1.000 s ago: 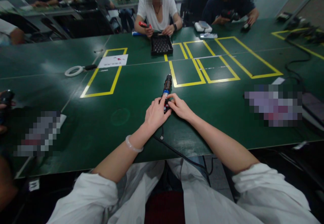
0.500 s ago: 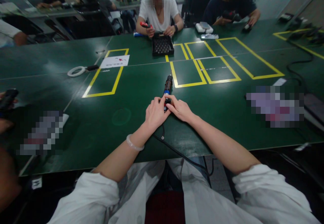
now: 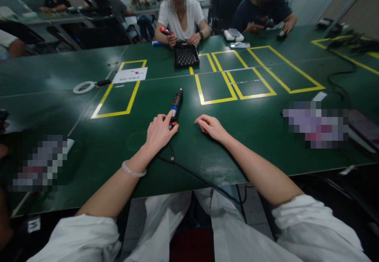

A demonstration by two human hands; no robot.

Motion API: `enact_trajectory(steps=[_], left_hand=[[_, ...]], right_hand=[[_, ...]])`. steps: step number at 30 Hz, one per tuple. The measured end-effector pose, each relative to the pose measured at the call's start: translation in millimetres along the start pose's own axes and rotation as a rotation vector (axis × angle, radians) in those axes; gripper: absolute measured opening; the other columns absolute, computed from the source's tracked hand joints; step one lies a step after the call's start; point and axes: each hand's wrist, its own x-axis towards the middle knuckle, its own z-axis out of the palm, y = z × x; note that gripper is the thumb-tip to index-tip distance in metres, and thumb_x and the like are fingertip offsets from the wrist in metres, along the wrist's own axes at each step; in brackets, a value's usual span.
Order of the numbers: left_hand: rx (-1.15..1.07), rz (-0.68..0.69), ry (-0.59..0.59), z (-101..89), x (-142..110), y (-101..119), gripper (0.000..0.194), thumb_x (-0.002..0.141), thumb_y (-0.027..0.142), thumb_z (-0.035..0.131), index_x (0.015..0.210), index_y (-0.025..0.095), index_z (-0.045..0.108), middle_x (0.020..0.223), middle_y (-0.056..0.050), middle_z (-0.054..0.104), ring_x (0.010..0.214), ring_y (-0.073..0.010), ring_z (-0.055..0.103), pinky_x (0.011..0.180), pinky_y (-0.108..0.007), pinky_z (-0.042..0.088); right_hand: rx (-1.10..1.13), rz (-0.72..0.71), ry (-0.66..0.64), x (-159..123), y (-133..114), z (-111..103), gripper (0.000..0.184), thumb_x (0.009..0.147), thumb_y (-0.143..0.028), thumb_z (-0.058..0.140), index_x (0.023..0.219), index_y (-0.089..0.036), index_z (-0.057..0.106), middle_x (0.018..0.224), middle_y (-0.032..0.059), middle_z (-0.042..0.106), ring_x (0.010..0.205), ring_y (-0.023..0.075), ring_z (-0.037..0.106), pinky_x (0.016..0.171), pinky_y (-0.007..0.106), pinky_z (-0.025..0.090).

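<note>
An electric screwdriver (image 3: 177, 100) with a dark barrel and a blue band lies on the green table, its thin tip pointing away from me. Over its rear end rests my left hand (image 3: 160, 129), thumb on one side and fingers on the other, gripping it; part of the body is hidden underneath. A black cord (image 3: 189, 166) runs from below that hand toward the table's front edge. To the right, apart from the tool, my right hand (image 3: 212, 127) hovers at the tabletop with its fingers curled together and nothing visible in them.
Yellow tape outlines (image 3: 219, 100) mark the green table (image 3: 237, 135). A white paper sheet (image 3: 130, 75) and a white ring with a dark handle (image 3: 84, 87) lie at left. Across from me, a person works at a black tray (image 3: 186, 56). Blurred objects lie at both sides.
My left hand and the screwdriver have shifted left. My right hand has come off the screwdriver and now stands apart from it.
</note>
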Motion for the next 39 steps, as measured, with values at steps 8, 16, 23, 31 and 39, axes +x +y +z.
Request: enact_trajectory(steps=[8,16,23,31,39], left_hand=[[0.106,-0.204,-0.041,1.5,6,-117,0.069,0.095,0.058,0.037,0.153,0.020,0.035,0.126,-0.021,0.053,0.110,-0.0369,0.053,0.093,-0.045,0.040],[0.203,-0.360,-0.133,-5.8,12,-210,0.061,0.100,0.053,0.035,0.152,0.023,0.030,0.131,-0.013,0.052,0.115,-0.0289,0.045,0.106,-0.050,0.028],[0.319,-0.396,-0.007,-14.1,11,-210,0.057,0.097,0.053,0.040,0.136,0.013,0.047,0.126,-0.014,0.052,0.109,-0.0266,0.048,0.096,-0.038,0.038],[0.165,-0.582,-0.010,-33.5,26,-197,0.045,0.099,0.047,0.035,0.115,0.012,0.057,0.104,-0.008,0.060,0.090,-0.0208,0.049,0.084,-0.036,0.044],[-0.861,-0.068,-0.021,-38.9,45,-59,0.034,0.095,0.036,0.045,0.113,0.011,0.059,0.094,-0.007,0.065,0.082,-0.0147,0.061,0.081,-0.029,0.050]], right_hand=[[-0.009,0.014,-0.033,-1,-2,0,0.027,0.092,-0.039,0.052,0.096,-0.015,0.065,0.061,-0.0039,0.053,0.056,0.0106,0.051,0.060,0.023,0.039],[-0.048,0.011,-0.068,-1,-3,1,0.028,0.092,-0.039,0.051,0.096,-0.015,0.065,0.062,-0.0030,0.055,0.056,0.0108,0.050,0.059,0.023,0.039],[-0.057,0.012,-0.084,-1,-4,0,0.028,0.091,-0.039,0.052,0.096,-0.015,0.065,0.063,-0.0024,0.057,0.057,0.0114,0.052,0.060,0.023,0.039],[-0.060,0.005,-0.099,-1,-2,0,0.027,0.092,-0.037,0.052,0.097,-0.014,0.065,0.064,-0.0023,0.057,0.058,0.0111,0.052,0.060,0.023,0.039],[-0.045,0.005,-0.114,-1,-1,0,0.025,0.091,-0.037,0.053,0.096,-0.014,0.065,0.064,-0.0022,0.058,0.059,0.0114,0.054,0.060,0.023,0.039]])
